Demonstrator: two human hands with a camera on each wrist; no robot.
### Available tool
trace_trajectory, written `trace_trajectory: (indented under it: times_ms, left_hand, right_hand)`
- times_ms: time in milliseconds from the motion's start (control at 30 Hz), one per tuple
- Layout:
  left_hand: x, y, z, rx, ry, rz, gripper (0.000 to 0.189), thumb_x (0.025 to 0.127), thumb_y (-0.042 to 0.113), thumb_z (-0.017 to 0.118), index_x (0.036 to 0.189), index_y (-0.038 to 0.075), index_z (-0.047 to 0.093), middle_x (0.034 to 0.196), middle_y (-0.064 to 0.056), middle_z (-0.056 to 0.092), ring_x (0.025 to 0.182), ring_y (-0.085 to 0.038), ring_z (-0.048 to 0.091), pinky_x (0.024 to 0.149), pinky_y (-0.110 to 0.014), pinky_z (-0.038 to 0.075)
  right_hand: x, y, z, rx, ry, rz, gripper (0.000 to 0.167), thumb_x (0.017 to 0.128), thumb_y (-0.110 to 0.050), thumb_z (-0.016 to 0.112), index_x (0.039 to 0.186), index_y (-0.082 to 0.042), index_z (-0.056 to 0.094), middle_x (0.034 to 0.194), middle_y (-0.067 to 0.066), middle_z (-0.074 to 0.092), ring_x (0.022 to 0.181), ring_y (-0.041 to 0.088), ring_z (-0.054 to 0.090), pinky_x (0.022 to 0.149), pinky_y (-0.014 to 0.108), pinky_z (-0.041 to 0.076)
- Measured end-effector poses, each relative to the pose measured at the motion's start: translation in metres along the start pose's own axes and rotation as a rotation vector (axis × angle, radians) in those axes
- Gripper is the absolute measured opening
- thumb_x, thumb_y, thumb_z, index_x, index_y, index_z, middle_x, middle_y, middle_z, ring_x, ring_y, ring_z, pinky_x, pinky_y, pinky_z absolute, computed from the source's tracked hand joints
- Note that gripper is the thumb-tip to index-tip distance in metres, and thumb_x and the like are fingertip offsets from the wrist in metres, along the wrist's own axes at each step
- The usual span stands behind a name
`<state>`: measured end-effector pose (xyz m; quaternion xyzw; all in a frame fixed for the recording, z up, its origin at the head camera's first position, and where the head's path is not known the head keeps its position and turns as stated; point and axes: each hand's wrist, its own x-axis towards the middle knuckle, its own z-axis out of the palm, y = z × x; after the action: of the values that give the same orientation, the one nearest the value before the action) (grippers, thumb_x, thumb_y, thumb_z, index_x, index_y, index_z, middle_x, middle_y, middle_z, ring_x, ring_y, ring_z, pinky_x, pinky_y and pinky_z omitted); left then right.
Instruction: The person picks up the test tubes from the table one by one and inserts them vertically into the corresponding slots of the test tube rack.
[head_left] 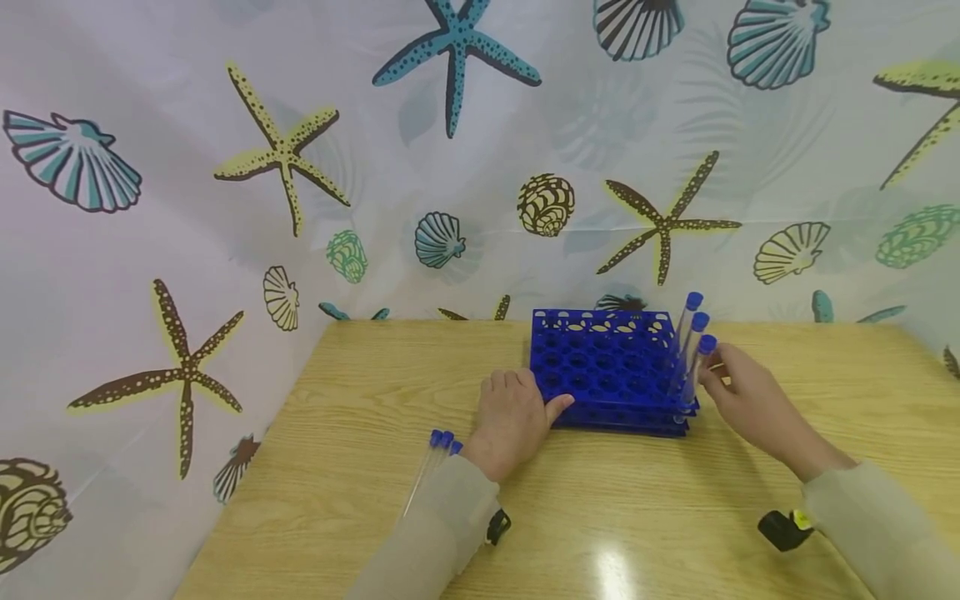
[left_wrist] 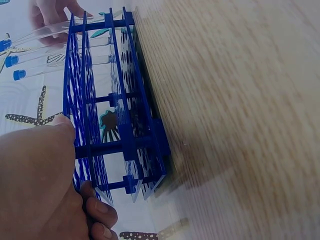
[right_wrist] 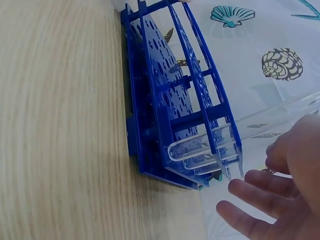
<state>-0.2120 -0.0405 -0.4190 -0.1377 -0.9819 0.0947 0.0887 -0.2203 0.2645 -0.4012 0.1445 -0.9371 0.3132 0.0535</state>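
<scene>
A blue test tube rack point(head_left: 607, 367) stands on the table. My left hand point(head_left: 517, 412) grips its left front corner, the thumb on the upper edge and the fingers curled at the side, as the left wrist view shows. Three clear test tubes point(right_wrist: 195, 147) with blue caps point(head_left: 701, 322) stand in the rack's right end, their rounded bottoms below the upper plates. My right hand point(head_left: 746, 400) is at the right of the nearest tube, its fingers point(right_wrist: 260, 192) loosely extended. Whether a fingertip touches that tube is hard to tell.
More blue-capped test tubes point(head_left: 429, 471) lie on the wooden table point(head_left: 360, 383) at the left, partly hidden by my left forearm. Behind the table hangs a cloth point(head_left: 480, 183) printed with starfish and shells. A black wrist device point(head_left: 783, 531) sits by my right sleeve.
</scene>
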Motion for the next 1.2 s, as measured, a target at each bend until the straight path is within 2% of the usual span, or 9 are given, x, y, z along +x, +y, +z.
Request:
trace_trajectory:
  times_ms: [133, 333, 467, 567, 667, 800, 900, 1033, 1200]
  left_hand:
    - [0.001, 0.000, 0.000, 0.001, -0.018, -0.001, 0.069, 0.099, 0.068, 0.016, 0.081, 0.009, 0.046, 0.071, 0.000, 0.042, 0.069, -0.018, 0.039, 0.065, -0.028, 0.029]
    - [0.002, -0.001, 0.001, 0.003, -0.032, 0.002, 0.069, 0.099, 0.068, 0.014, 0.080, 0.009, 0.045, 0.071, 0.001, 0.040, 0.068, -0.017, 0.038, 0.063, -0.028, 0.028]
    - [0.002, -0.001, 0.000, -0.006, -0.025, 0.003, 0.069, 0.099, 0.068, 0.015, 0.081, 0.009, 0.046, 0.071, 0.000, 0.041, 0.068, -0.018, 0.039, 0.064, -0.028, 0.028]
    - [0.002, 0.000, 0.000, -0.022, -0.022, 0.001, 0.069, 0.099, 0.068, 0.016, 0.081, 0.009, 0.046, 0.072, 0.000, 0.041, 0.069, -0.018, 0.039, 0.064, -0.028, 0.028]
    - [0.002, 0.000, 0.000, -0.024, -0.027, 0.000, 0.069, 0.099, 0.068, 0.016, 0.081, 0.009, 0.046, 0.072, 0.000, 0.041, 0.069, -0.018, 0.039, 0.064, -0.028, 0.028]
    - [0.002, 0.000, 0.001, -0.019, -0.036, -0.003, 0.069, 0.098, 0.068, 0.014, 0.082, 0.009, 0.046, 0.072, 0.000, 0.041, 0.070, -0.018, 0.039, 0.065, -0.029, 0.027]
    - [0.002, 0.001, 0.001, -0.024, -0.041, -0.004, 0.069, 0.098, 0.068, 0.014, 0.082, 0.009, 0.046, 0.073, 0.000, 0.042, 0.070, -0.018, 0.040, 0.066, -0.029, 0.029]
    - [0.002, 0.001, 0.001, -0.016, -0.048, -0.004, 0.070, 0.098, 0.068, 0.014, 0.082, 0.009, 0.045, 0.073, 0.000, 0.042, 0.070, -0.018, 0.040, 0.066, -0.029, 0.030]
    - [0.002, 0.001, 0.001, -0.016, -0.053, -0.004, 0.070, 0.098, 0.068, 0.013, 0.083, 0.008, 0.045, 0.073, -0.001, 0.042, 0.070, -0.018, 0.039, 0.066, -0.029, 0.030]
  right_hand:
    - [-0.007, -0.002, -0.001, -0.044, -0.025, -0.011, 0.023, 0.104, -0.010, 0.047, 0.118, 0.007, 0.051, 0.110, 0.024, 0.061, 0.104, 0.041, 0.061, 0.081, 0.054, 0.053]
    - [-0.011, -0.009, -0.001, -0.084, -0.106, -0.002, 0.030, 0.095, -0.009, 0.057, 0.118, 0.009, 0.053, 0.105, 0.020, 0.065, 0.095, 0.032, 0.064, 0.073, 0.042, 0.054]
    - [-0.012, -0.016, 0.000, -0.122, -0.132, 0.003, 0.034, 0.092, -0.019, 0.065, 0.113, 0.006, 0.057, 0.101, 0.018, 0.067, 0.090, 0.029, 0.064, 0.071, 0.042, 0.054]
    - [-0.013, -0.019, 0.001, -0.177, -0.136, 0.013, 0.044, 0.092, -0.035, 0.069, 0.109, 0.004, 0.058, 0.100, 0.018, 0.067, 0.086, 0.027, 0.064, 0.068, 0.042, 0.054]
    - [-0.012, -0.021, 0.004, -0.240, -0.139, 0.037, 0.064, 0.090, -0.056, 0.065, 0.110, 0.004, 0.055, 0.103, 0.021, 0.066, 0.082, 0.026, 0.065, 0.063, 0.040, 0.054]
    - [-0.010, -0.019, 0.010, -0.299, -0.132, 0.075, 0.075, 0.088, -0.070, 0.057, 0.108, 0.002, 0.051, 0.102, 0.019, 0.061, 0.067, 0.020, 0.057, 0.049, 0.033, 0.045]
    - [-0.009, -0.018, 0.012, -0.314, -0.132, 0.098, 0.079, 0.088, -0.072, 0.053, 0.110, 0.003, 0.050, 0.105, 0.022, 0.059, 0.063, 0.018, 0.053, 0.047, 0.031, 0.040]
    - [-0.007, -0.015, 0.015, -0.344, -0.130, 0.100, 0.086, 0.090, -0.073, 0.049, 0.116, 0.009, 0.050, 0.112, 0.028, 0.059, 0.070, 0.023, 0.058, 0.050, 0.033, 0.043]
    - [-0.006, -0.008, 0.022, -0.354, -0.118, 0.092, 0.089, 0.091, -0.072, 0.047, 0.119, 0.012, 0.049, 0.105, 0.027, 0.060, 0.070, 0.025, 0.058, 0.051, 0.035, 0.044]
